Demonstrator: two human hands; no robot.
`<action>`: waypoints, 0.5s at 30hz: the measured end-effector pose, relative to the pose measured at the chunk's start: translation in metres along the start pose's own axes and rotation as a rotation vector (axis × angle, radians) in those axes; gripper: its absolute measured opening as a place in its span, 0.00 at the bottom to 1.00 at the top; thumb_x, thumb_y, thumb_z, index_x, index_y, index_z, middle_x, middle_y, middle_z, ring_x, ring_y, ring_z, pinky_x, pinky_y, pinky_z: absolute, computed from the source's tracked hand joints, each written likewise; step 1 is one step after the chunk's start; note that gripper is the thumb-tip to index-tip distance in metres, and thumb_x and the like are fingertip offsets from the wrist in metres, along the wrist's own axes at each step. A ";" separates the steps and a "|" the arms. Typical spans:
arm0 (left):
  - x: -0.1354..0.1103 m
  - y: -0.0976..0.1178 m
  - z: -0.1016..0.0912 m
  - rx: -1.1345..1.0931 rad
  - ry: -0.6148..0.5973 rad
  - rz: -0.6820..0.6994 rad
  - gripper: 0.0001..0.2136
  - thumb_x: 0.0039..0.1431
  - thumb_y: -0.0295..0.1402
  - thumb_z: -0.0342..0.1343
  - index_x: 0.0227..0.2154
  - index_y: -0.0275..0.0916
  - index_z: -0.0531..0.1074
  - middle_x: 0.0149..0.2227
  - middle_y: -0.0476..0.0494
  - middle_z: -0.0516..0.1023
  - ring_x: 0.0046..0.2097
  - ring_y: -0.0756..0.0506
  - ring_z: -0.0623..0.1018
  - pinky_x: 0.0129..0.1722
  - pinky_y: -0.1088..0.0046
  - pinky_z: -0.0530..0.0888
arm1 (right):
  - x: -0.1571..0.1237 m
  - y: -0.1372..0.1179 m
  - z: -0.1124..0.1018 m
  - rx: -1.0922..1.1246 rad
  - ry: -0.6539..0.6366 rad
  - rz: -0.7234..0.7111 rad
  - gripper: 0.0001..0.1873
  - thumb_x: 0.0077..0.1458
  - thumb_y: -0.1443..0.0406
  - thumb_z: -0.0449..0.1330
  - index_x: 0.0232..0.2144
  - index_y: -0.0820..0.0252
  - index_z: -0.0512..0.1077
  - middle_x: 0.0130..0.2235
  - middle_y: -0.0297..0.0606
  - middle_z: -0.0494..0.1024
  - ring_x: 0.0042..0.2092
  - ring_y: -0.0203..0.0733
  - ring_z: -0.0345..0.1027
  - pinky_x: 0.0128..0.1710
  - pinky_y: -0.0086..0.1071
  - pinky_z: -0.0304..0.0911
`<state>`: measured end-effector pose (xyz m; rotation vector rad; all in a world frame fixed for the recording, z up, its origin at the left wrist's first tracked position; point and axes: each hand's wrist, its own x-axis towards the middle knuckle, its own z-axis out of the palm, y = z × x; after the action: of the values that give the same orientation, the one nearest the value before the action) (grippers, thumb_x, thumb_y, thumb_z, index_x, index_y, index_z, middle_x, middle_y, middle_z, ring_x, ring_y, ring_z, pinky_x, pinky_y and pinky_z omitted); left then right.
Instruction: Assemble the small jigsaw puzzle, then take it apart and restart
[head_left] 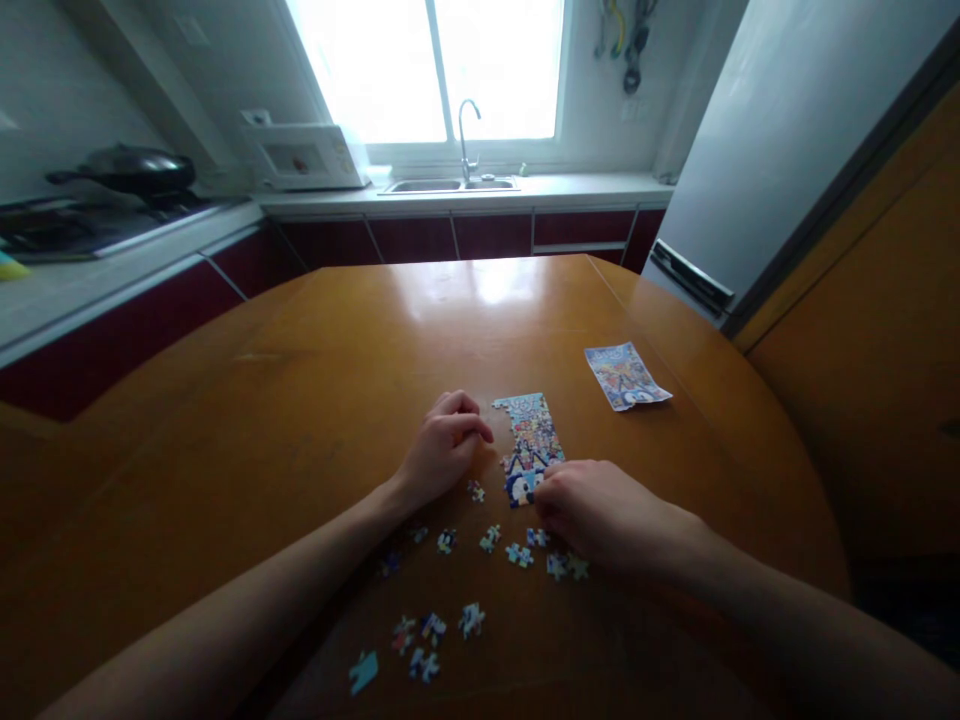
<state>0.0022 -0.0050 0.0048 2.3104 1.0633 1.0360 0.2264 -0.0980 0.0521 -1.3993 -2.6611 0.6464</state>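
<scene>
A partly joined jigsaw puzzle [534, 430] lies on the wooden table, its left edge uneven with knobs and its lower part showing a blue character with big eyes. My right hand [592, 510] is closed at the puzzle's lower right corner, and its fingertips cover that corner; whatever they pinch is hidden. Left of the puzzle, my left hand [446, 447] rests on the table with fingers curled in and nothing visible in them. Loose puzzle pieces lie nearer to me, among them one by my left wrist [476, 491], a patterned one [472, 620] and a turquoise one [364, 673].
A creased picture sheet [626, 376] lies to the right on the table [315, 360]. Beyond the table are a sink [427, 186] with a tap, a white microwave [304, 157], a covered wok [131, 168] on the stove and a tall fridge [780, 130].
</scene>
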 end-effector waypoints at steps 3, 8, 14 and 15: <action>0.000 -0.001 0.000 0.002 -0.002 0.002 0.13 0.54 0.20 0.51 0.22 0.40 0.78 0.31 0.46 0.69 0.38 0.47 0.70 0.38 0.69 0.70 | 0.000 0.002 0.000 0.001 0.004 -0.004 0.08 0.55 0.69 0.58 0.25 0.59 0.74 0.32 0.38 0.77 0.31 0.37 0.66 0.29 0.30 0.49; 0.000 -0.001 -0.001 -0.005 -0.002 0.001 0.14 0.54 0.20 0.51 0.22 0.40 0.78 0.32 0.46 0.69 0.38 0.46 0.71 0.39 0.68 0.70 | 0.000 0.001 -0.002 -0.005 -0.003 -0.009 0.09 0.56 0.68 0.57 0.25 0.59 0.74 0.31 0.38 0.78 0.30 0.37 0.66 0.29 0.30 0.49; 0.000 0.000 -0.001 0.003 0.000 0.002 0.14 0.53 0.19 0.51 0.22 0.40 0.78 0.32 0.46 0.69 0.38 0.47 0.71 0.38 0.68 0.70 | 0.000 0.003 -0.003 0.028 -0.015 -0.005 0.07 0.52 0.70 0.58 0.24 0.58 0.74 0.28 0.35 0.76 0.28 0.35 0.64 0.28 0.30 0.49; 0.000 0.000 -0.001 0.002 0.000 0.000 0.14 0.54 0.19 0.51 0.22 0.40 0.78 0.32 0.46 0.69 0.37 0.47 0.71 0.38 0.68 0.70 | 0.000 0.003 -0.003 0.034 -0.019 -0.002 0.07 0.51 0.70 0.58 0.24 0.58 0.74 0.27 0.35 0.76 0.28 0.35 0.64 0.27 0.30 0.49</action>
<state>0.0014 -0.0045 0.0057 2.3118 1.0646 1.0355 0.2294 -0.0950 0.0536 -1.3887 -2.6526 0.7049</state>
